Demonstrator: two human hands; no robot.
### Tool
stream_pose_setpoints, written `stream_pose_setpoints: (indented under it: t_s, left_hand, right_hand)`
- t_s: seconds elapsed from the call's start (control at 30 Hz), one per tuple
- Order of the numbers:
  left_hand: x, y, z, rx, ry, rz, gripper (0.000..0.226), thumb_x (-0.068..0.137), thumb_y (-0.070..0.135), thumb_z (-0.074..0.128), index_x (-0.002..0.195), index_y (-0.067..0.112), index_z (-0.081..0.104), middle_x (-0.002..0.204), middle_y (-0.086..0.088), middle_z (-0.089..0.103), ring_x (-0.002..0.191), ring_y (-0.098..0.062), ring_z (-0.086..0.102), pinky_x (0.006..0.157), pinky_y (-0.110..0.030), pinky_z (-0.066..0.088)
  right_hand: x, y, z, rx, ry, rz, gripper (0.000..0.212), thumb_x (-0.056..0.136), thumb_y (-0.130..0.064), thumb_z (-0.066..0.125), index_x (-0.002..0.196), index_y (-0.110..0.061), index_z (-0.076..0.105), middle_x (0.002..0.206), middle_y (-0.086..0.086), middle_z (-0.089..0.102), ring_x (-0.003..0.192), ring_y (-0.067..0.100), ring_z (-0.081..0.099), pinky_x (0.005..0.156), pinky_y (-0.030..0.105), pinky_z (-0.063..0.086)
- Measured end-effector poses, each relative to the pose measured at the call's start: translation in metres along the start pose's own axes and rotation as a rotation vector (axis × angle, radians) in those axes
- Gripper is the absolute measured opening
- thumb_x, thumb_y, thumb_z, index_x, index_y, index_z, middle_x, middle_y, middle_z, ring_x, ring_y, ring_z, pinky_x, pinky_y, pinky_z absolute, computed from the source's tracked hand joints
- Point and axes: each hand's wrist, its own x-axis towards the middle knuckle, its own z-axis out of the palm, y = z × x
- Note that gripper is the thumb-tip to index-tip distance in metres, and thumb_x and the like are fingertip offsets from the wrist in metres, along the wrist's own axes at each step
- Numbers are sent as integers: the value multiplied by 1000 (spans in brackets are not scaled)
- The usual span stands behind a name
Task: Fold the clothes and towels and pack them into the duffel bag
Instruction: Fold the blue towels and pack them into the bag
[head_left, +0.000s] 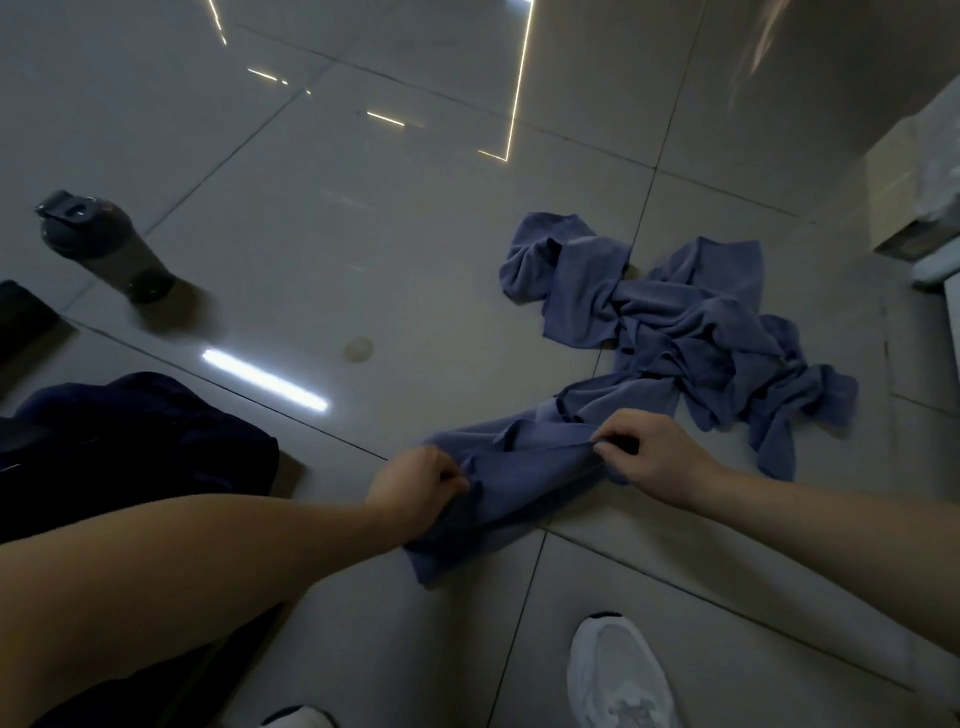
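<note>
A glossy grey tiled floor (415, 234) is recorded throughout, with strip lights reflected in it. A blue cloth (675, 322) is found right of centre in a crumpled, twisted heap, lying wholly on the floor, its near end drawn out toward the person. A dark navy bag (130, 441) is located at the left edge, well apart from the cloth. A dark bottle (104, 249) is stood upright beyond the bag. A white shoe (618, 675) is noted at the bottom edge. The near end of the cloth is held at both sides. Its left part is pinched by the curled fingers of the left hand (415, 483), and a raised fold is pinched between thumb and fingertips of the right hand (649, 457).
</note>
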Motion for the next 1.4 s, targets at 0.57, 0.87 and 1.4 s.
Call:
stream_pose_setpoints:
  t_s: [0.57, 0.87, 1.4]
  left_hand:
    - [-84, 47, -220, 150, 497, 312, 14, 89, 35, 72, 91, 21, 71, 87, 6, 61, 80, -14, 58, 74, -29, 47]
    - [-121, 56, -246, 197, 629, 356, 14, 93, 34, 66, 87, 23, 59, 78, 11, 55, 69, -2, 49, 60, -18, 35]
    - [-112, 23, -245, 271, 597, 341, 25, 94, 27, 68, 117, 18, 67, 91, 4, 70, 74, -7, 55, 62, -11, 34]
  right_hand:
    - [26, -94, -168, -167, 293, -44, 12, 95, -17, 65, 97, -10, 76, 79, -3, 64, 66, 2, 54, 60, 18, 39]
    - [12, -127, -176, -73, 424, -79, 16, 97, -12, 63, 104, -6, 76, 78, 2, 66, 65, 1, 56, 56, 3, 35]
    - [15, -129, -160, -54, 419, -171, 13, 97, -10, 62, 98, -8, 75, 73, -8, 63, 67, 3, 57, 71, 28, 48]
